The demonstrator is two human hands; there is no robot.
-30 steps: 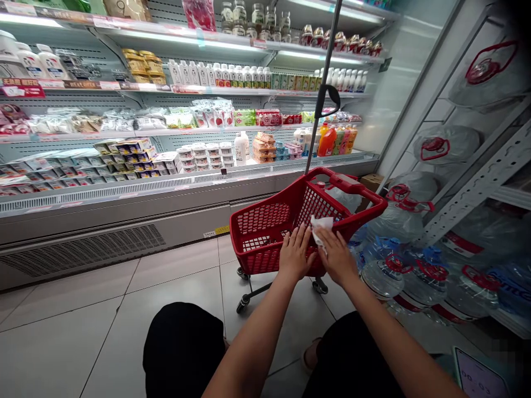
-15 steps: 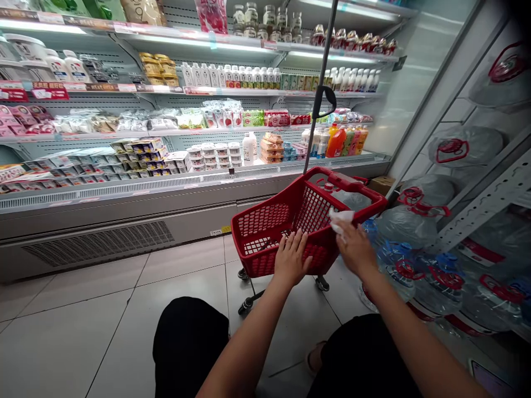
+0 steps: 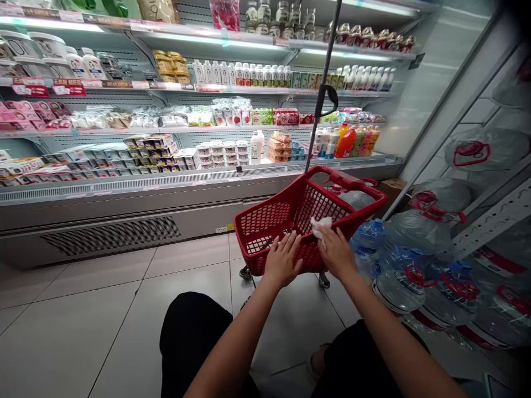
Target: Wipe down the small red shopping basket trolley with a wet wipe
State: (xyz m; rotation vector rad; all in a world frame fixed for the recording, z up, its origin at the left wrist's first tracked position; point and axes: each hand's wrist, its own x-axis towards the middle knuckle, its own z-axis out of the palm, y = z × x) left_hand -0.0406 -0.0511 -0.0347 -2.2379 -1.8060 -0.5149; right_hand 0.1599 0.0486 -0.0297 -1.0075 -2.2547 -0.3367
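Note:
A red plastic shopping cart (image 3: 269, 216) stands in front of me on dark wheels. My left hand (image 3: 284, 257) lies with outstretched fingers on the near side of its basket, close to the rim. A crumpled white tissue (image 3: 320, 225) is in my right hand (image 3: 337, 251), pressed against the near rim farther right. That hand's fingertips are partly covered by the tissue. From the cart rises a tall dark pole (image 3: 326, 72) with a black hook-like grip (image 3: 326, 101).
An open refrigerated display (image 3: 207, 190) with dairy cups, bottles and packs runs along the back. Large water bottles (image 3: 400, 287) with red handles crowd the right side, beside a perforated metal shelf post (image 3: 493, 221). Light tiles (image 3: 124, 309) cover the floor.
My right hand has slid left along the cart's rim with the tissue, closer to my left hand. The left hand stays on the cart's side. The view has shifted slightly.

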